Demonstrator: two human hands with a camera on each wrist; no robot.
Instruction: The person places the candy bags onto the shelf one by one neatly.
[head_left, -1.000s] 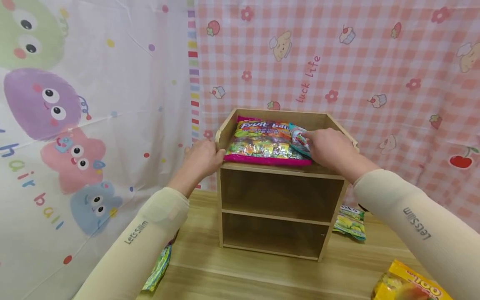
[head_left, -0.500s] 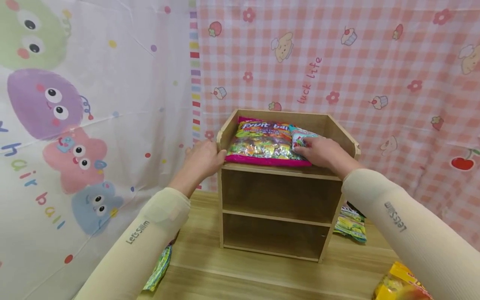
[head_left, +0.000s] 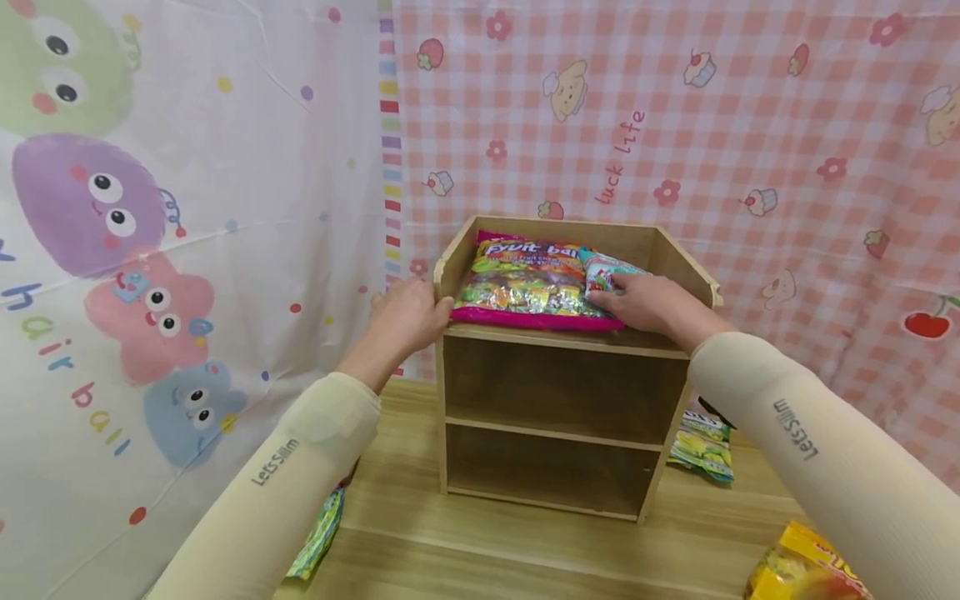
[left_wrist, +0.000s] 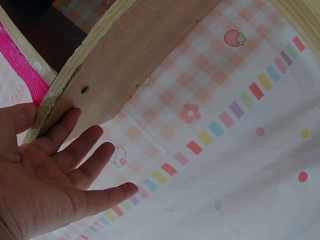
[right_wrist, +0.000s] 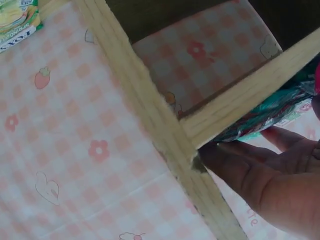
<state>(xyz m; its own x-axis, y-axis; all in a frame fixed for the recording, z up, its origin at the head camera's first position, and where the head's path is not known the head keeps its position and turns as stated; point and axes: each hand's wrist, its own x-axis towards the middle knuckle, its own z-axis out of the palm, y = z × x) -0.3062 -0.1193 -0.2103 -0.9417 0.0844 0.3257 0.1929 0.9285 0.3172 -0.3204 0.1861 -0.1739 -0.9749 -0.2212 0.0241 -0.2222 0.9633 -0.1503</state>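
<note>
A wooden shelf unit [head_left: 555, 429] stands on the table, its top tray holding two candy bags. The larger, a pink-edged "Fruit ball" candy bag [head_left: 525, 283], lies flat at the tray's left. Against its right side leans a smaller teal candy bag [head_left: 603, 265], partly hidden by my right hand [head_left: 651, 307], which grips it between thumb and fingers. My left hand [head_left: 408, 318] pinches the front edge of the shelf's left side panel; in the left wrist view, thumb and index finger [left_wrist: 67, 122] straddle that panel [left_wrist: 107, 70] while the other fingers extend freely.
A green and yellow snack bag [head_left: 701, 446] lies right of the shelf, and a yellow bag [head_left: 798, 571] sits at the front right. Another green packet [head_left: 318, 537] shows beside the left forearm. Printed curtains [head_left: 480, 108] hang close behind and at left.
My right hand has shifted slightly down over the teal bag, with its thumb now on the bag's left part. More of the bag's top shows. The left hand stays on the shelf.
</note>
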